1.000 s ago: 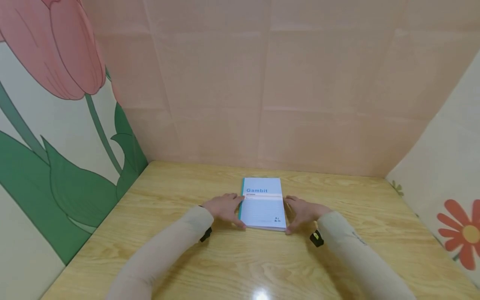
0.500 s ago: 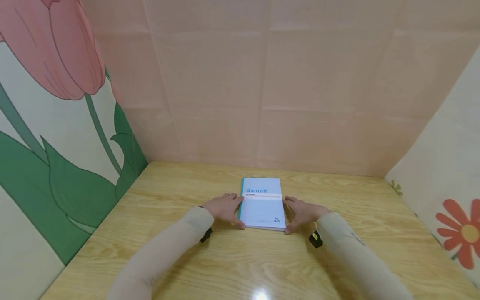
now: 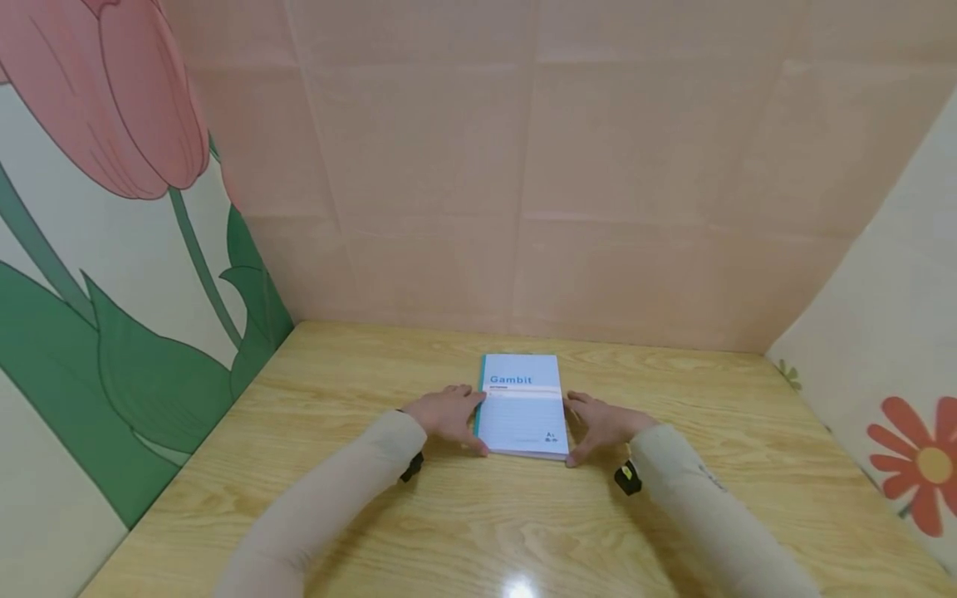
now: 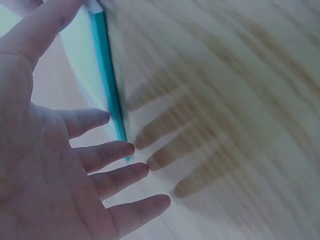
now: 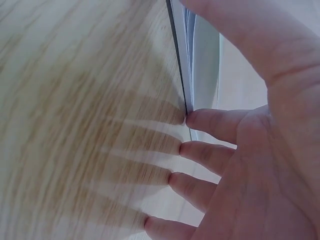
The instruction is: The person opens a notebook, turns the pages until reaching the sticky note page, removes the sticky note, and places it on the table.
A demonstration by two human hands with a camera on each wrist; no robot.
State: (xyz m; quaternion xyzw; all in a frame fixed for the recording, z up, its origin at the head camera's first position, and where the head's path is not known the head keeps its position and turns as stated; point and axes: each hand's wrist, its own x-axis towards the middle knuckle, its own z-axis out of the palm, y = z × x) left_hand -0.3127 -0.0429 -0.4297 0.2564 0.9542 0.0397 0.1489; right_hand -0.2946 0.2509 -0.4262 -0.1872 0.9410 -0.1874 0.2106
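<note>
Barely shifted: left hand, right hand, notebook between them

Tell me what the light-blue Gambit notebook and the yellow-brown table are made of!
The light-blue rectangular notebook: probably paper with a smooth card cover; thin page layers show along its edge.

The yellow-brown flat table: wood or wood-look laminate, I can't tell which; it has streaky grain, and a bright reflection suggests gloss.

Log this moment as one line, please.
notebook: closed, face up on table | left hand: spread at teal spine | right hand: spread at opposite edge
</note>
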